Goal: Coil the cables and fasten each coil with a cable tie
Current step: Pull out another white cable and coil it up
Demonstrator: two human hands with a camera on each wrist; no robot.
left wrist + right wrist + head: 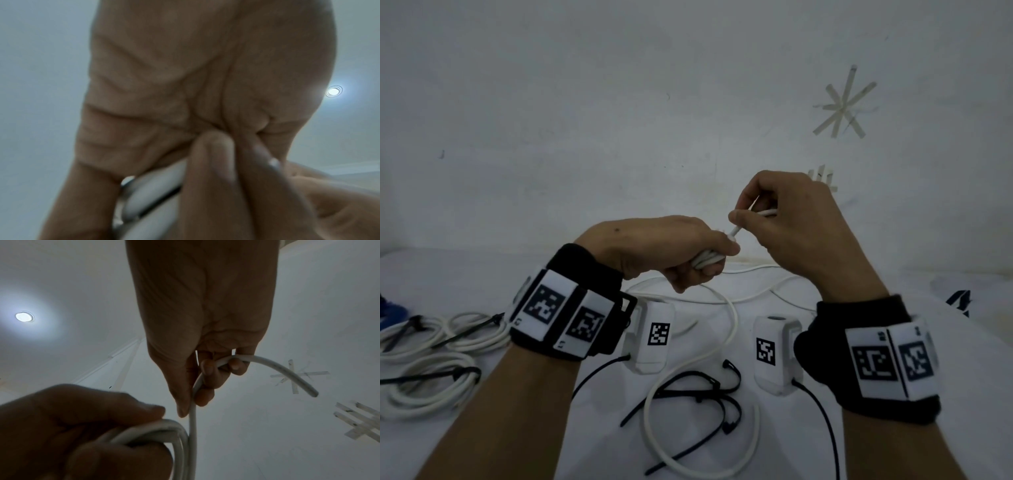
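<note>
My left hand is raised above the table and grips several loops of a white cable, seen close up as blurred white strands. My right hand holds the same cable's end section between thumb and curled fingers, just right of and above the left hand. The free cut end curves out past the right fingers. The rest of the cable hangs down and loops on the white table. Loose black cable ties lie on the table below my hands.
Two coils fastened with black ties lie at the left, one behind the other. More white cable runs along the table's back. The white wall bears tape marks. A blue object sits at the far left edge.
</note>
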